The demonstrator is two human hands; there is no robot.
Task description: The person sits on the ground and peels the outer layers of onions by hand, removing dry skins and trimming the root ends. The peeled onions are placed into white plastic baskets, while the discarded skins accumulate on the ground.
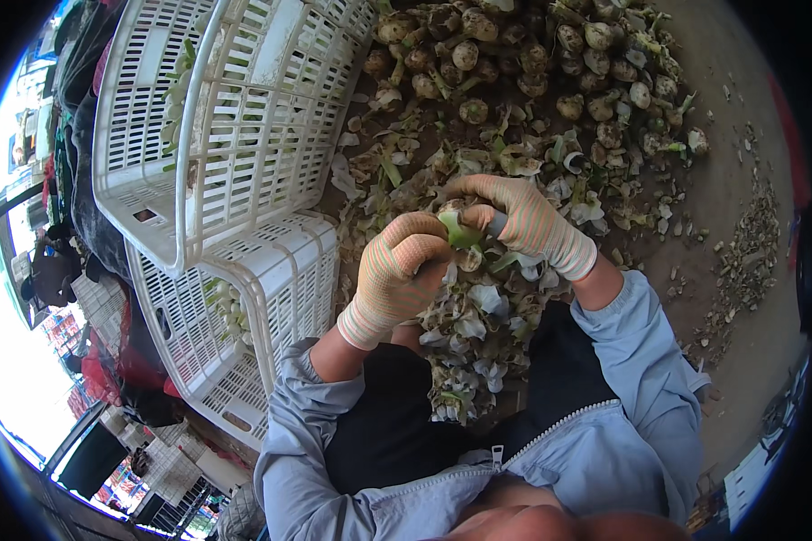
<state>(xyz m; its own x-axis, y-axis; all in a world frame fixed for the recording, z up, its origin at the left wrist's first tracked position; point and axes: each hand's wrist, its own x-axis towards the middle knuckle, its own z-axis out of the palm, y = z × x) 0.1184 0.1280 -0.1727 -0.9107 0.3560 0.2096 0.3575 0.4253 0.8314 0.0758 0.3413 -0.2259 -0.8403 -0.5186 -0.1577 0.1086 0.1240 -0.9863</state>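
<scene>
Both my hands wear striped knit gloves and meet over a heap of peelings. My left hand (406, 264) is closed around the lower left side of an onion-like bulb (459, 231), whose light green flesh shows. From the upper right, my right hand (524, 213) pinches the same bulb, its forefinger curled over the top and its thumb against the side. A small grey piece (497, 223) sits at the right thumb; whether it is a thumb cover or a tool handle cannot be told. My fingers hide much of the bulb. Papery peelings (487, 304) lie below my hands.
Unpeeled bulbs (474, 61) with roots and stems are piled ahead. At left, a white slatted plastic crate (264, 115) rests on another white crate (271, 264); pale, green-stemmed bulbs (233, 314) show inside. Dry scraps (744, 270) litter the floor at right.
</scene>
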